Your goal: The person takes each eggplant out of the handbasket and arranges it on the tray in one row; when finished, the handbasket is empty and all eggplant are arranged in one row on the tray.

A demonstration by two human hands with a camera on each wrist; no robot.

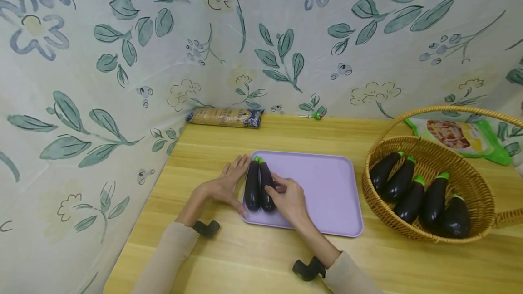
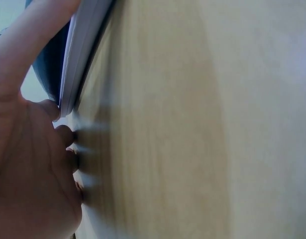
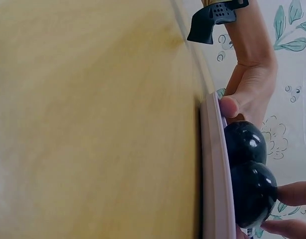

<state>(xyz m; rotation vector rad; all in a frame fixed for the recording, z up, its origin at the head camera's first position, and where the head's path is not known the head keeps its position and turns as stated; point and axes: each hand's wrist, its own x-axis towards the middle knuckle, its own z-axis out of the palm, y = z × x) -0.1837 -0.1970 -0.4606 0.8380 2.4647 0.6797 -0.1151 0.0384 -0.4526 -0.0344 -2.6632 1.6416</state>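
Two dark, glossy eggplants with green tops lie side by side on the left part of a lilac tray [image 1: 323, 185]. My right hand [image 1: 291, 199] holds the right eggplant [image 1: 266, 180] between thumb and fingers; in the right wrist view, a fingertip touches that eggplant [image 3: 252, 191]. The left eggplant [image 1: 252, 187] lies against it. My left hand [image 1: 220, 187] is spread at the tray's left edge, its thumb by the near corner and its fingers reaching toward the far corner. In the left wrist view, the palm [image 2: 33, 164] stands beside the tray's rim [image 2: 78, 55].
A wicker basket [image 1: 377, 205] with a tall handle stands right of the tray, with several eggplants [image 1: 435, 201] inside. Behind it lies a green bag [image 1: 457, 136]. A packet of noodles [image 1: 224, 117] and a small green item [image 1: 316, 115] lie along the floral cloth [image 1: 286, 80].
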